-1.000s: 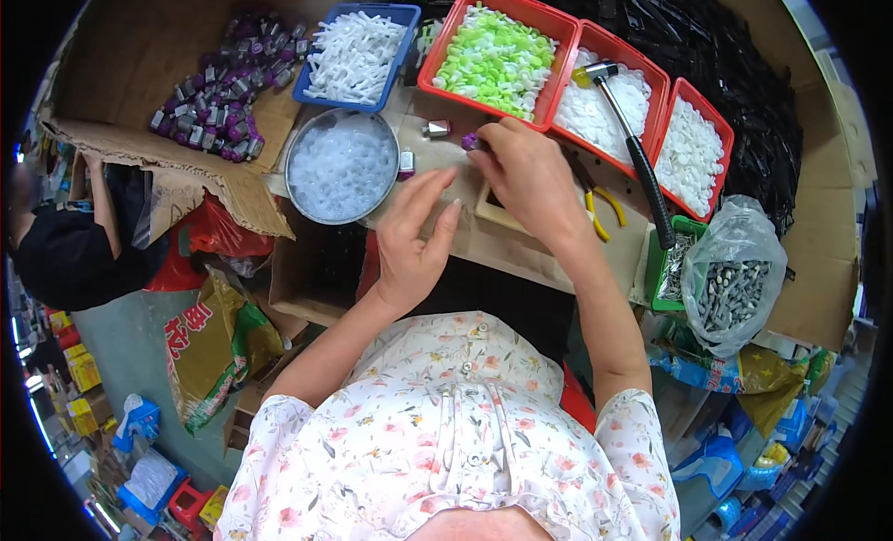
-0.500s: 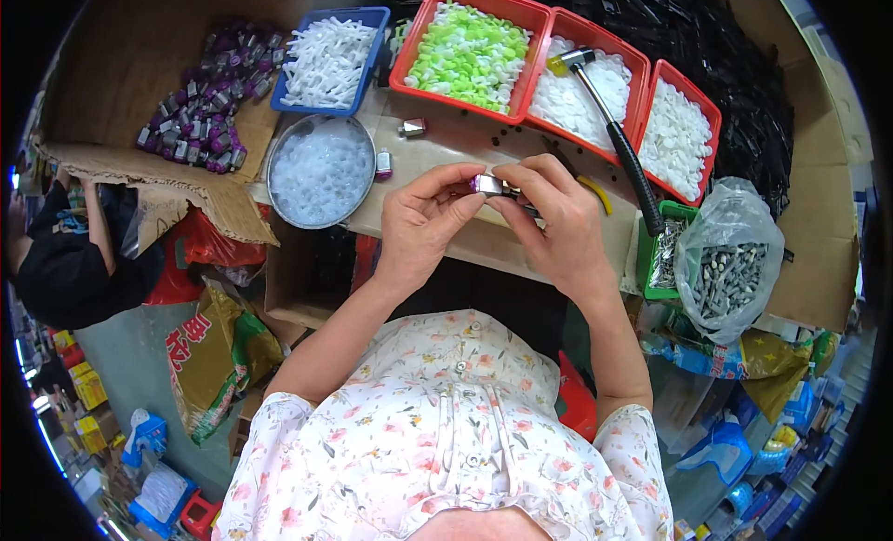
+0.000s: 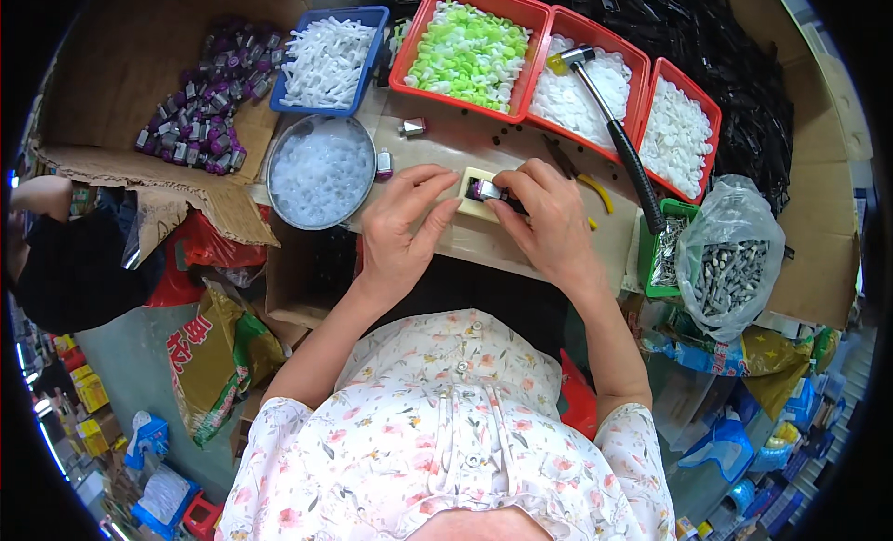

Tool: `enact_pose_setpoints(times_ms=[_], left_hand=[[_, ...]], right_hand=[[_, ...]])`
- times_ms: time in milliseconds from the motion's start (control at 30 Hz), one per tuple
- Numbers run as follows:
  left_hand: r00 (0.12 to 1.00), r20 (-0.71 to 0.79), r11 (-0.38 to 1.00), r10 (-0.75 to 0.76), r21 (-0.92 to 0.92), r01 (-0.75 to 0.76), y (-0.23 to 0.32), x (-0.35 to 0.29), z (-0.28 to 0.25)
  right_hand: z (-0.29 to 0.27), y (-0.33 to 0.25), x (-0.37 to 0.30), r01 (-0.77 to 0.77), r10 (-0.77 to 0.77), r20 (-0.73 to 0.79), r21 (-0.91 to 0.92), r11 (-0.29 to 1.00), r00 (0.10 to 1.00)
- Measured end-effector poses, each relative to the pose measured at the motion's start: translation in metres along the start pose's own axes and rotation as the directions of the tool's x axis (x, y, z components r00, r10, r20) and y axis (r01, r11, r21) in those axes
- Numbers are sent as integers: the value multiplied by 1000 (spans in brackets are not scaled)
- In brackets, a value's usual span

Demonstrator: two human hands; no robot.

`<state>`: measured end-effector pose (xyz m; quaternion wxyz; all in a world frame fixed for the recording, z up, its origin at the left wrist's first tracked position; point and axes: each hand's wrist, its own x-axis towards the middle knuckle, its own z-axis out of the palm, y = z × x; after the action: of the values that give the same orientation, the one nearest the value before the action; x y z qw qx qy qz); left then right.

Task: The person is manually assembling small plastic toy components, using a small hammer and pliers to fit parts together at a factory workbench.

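My right hand (image 3: 551,215) pinches a small purple-and-silver piece (image 3: 486,189) between thumb and fingers. The piece lies on a small cream block (image 3: 473,211) at the middle of the bench; the fingers hide its right end. Just left of the block, my left hand (image 3: 402,227) is held with thumb and fingers apart, nothing in it. Two similar pieces rest on the bench beyond that hand: one silver and dark red (image 3: 412,127), one silver and purple (image 3: 384,163) beside a round metal bowl (image 3: 272,183) of translucent parts.
A blue tray (image 3: 384,39) of white sticks and red trays (image 3: 402,74) of green and white parts line the back. A hammer (image 3: 621,141) lies across them. Yellow-handled pliers (image 3: 595,192), a green box (image 3: 644,257) and a plastic bag (image 3: 744,211) of grey parts sit right.
The purple-and-silver piece went from between both hands down onto the cream block, which now shows. My left hand let go and drew back left, opening. At far left, another person shifted.
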<state>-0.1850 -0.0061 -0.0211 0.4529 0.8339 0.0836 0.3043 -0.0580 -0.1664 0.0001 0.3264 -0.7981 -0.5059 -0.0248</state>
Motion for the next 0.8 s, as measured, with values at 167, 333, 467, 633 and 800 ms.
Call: enact_pose_setpoints(times_ms=[167, 333, 467, 633, 800], left_hand=[[1000, -9, 1000, 29, -11, -29, -4, -8, 8], [984, 6, 984, 178, 31, -178, -7, -5, 15], [953, 98, 948, 288, 116, -298, -13, -4, 22], [900, 176, 854, 400, 285, -435, -25, -3, 26], [886, 220, 818, 407, 344, -461, -26, -3, 24]], right_hand=[[5, -3, 4, -7, 8, 37, -19, 1000, 999], [8, 1, 5, -5, 5, 45, 10, 1000, 999], [8, 4, 5, -34, 32, 39, 66, 997, 999], [11, 9, 4, -100, 96, 31, 177, 979, 995], [12, 8, 1, -92, 92, 8, 177, 980, 996]])
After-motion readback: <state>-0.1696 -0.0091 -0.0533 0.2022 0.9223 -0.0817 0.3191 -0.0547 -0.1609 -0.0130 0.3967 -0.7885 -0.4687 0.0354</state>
